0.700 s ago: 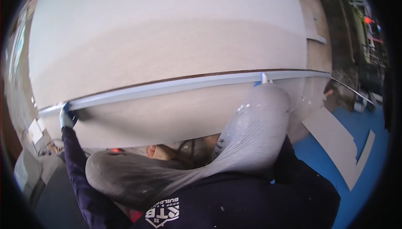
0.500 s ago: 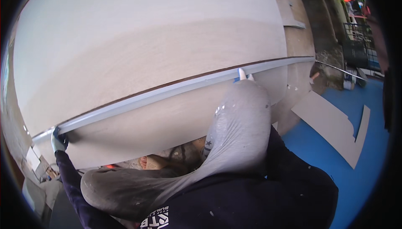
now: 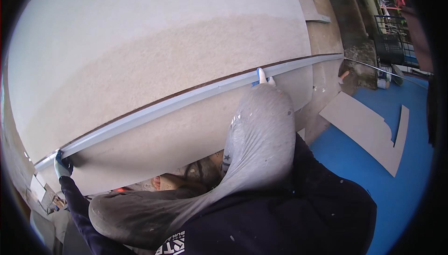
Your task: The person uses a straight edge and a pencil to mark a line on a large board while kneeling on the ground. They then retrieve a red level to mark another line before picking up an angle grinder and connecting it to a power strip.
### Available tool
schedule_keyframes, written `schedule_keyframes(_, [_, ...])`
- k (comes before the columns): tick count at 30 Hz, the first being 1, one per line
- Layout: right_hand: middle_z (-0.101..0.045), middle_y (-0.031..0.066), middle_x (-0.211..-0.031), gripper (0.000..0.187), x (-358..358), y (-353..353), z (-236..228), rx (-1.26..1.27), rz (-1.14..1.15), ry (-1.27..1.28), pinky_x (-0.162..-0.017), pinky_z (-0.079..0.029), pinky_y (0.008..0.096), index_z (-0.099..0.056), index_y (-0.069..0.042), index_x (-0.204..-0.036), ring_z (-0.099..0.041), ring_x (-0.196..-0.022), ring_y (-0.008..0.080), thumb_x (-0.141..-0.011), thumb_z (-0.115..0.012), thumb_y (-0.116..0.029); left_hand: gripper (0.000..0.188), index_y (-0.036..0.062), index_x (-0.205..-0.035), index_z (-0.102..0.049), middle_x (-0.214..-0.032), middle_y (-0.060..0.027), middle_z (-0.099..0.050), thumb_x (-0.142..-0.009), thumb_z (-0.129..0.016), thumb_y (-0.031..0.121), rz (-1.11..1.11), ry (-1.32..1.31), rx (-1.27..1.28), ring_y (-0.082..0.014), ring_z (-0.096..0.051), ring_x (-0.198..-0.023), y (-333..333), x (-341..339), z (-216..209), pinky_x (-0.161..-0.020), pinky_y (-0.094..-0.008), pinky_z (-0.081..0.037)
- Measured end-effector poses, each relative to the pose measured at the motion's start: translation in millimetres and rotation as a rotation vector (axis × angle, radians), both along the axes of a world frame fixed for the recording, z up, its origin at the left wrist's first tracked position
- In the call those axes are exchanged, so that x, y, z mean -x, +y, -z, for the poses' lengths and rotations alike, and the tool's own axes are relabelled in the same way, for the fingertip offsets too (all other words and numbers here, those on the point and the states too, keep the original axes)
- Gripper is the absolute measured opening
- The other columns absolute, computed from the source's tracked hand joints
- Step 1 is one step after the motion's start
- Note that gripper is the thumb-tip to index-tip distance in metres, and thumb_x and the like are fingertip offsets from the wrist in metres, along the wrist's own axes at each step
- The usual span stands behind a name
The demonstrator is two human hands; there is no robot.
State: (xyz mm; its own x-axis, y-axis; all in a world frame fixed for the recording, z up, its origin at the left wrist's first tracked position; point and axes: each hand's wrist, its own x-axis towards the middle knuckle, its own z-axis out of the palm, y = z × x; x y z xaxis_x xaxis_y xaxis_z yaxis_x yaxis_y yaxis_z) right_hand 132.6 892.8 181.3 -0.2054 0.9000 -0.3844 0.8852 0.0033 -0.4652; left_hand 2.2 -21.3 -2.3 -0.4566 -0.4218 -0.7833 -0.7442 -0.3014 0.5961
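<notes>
A long, pale blue-grey metal bar (image 3: 186, 96) lies across a large off-white board (image 3: 154, 45), slanting up from the near left to the right. A thin dark strip runs along the bar's far edge. My gloved left hand (image 3: 63, 164) is closed around the bar near its left end. At the right-hand part of the bar, my gloved right hand (image 3: 262, 76) grips it, with pale fingertips on top; my raised knee hides the rest of that hand. The board reaches past the bar on both sides, its near edge by my feet.
On the blue floor (image 3: 354, 159) to the right lies a notched board offcut (image 3: 359, 127). Beyond it stand white buckets (image 3: 384, 75) and a dark crate (image 3: 390, 45). A thin rod (image 3: 373, 66) extends from the bar's right end. Scraps (image 3: 39, 187) lie at the left.
The view has shifted slightly, so the scene sits a little further left and, at the right, higher. Both hands stay on the bar at nearly the same places.
</notes>
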Motion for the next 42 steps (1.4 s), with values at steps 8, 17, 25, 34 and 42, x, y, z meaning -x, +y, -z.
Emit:
schedule_keyframes(8, [-0.072, 0.0185, -0.115, 0.061, -28.3, 14.0, -9.5, -0.068, -0.082, 0.042, -0.093, -0.054, 0.0422, -0.065, 0.004, -0.128, -0.069, -0.108, 0.0303, -0.099, -0.068, -0.05, 0.013, 0.0258, -0.094, -0.07, -0.068, 0.0029, -0.051, -0.096, -0.07, 0.038, 0.106, 0.085, 0.008, -0.0132, -0.054, -0.07, -8.3, -10.5, 9.5, -0.065, -0.0338, -0.049])
schedule_keyframes(17, [-0.071, 0.0136, -0.102, 0.047, -66.9, 48.9, -79.3, 0.195, -0.56, 0.183, -0.084, -0.055, 0.0396, -0.067, 0.001, -0.119, -0.069, -0.095, 0.0248, -0.1, -0.067, -0.042, 0.014, 0.0248, -0.101, -0.073, -0.075, 0.003, -0.053, -0.095, -0.071, 0.037, -0.016, 0.034, -0.045, -0.0161, -0.057, -0.073, -3.7, -3.5, 6.9, -0.071, -0.0411, -0.053])
schedule_keyframes(25, [-0.057, 0.0032, -0.07, 0.023, 117.1, -44.5, -109.1, 0.298, -1.24, -0.307, -0.061, -0.05, 0.0328, -0.061, -0.003, -0.097, -0.06, -0.065, 0.0128, -0.104, -0.058, -0.025, 0.018, 0.0187, -0.086, -0.069, -0.066, 0.0021, -0.048, -0.093, -0.072, 0.035, 0.004, 0.117, 0.001, -0.0146, -0.051, -0.058, 31.4, -4.0, -30.0, -0.053, -0.0353, -0.047])
schedule_keyframes(34, [-0.07, 0.0202, -0.079, 0.026, 208.6, -226.7, -91.9, -0.097, -1.912, -0.196, -0.07, -0.054, 0.0414, -0.064, 0.0, -0.1, -0.071, -0.076, 0.035, -0.1, -0.059, -0.025, 0.023, 0.0128, -0.101, -0.073, -0.081, -0.0085, -0.063, -0.092, -0.074, 0.034, -0.082, 0.038, 0.187, -0.0247, -0.063, -0.065, 49.8, -1.1, -39.3, -0.056, -0.0443, -0.055])
schedule_keyframes(42, [-0.074, 0.0213, -0.093, 0.041, 203.0, -352.5, -35.2, -0.095, -2.285, -0.262, -0.08, -0.056, 0.0489, -0.07, -0.005, -0.101, -0.072, -0.089, 0.0407, -0.093, -0.07, -0.045, 0.029, 0.0107, -0.115, -0.071, -0.102, -0.0149, -0.069, -0.095, -0.072, 0.031, -0.058, -0.023, 0.173, -0.0322, -0.07, -0.089, 50.5, 0.9, -37.1, -0.073, -0.0527, -0.06])
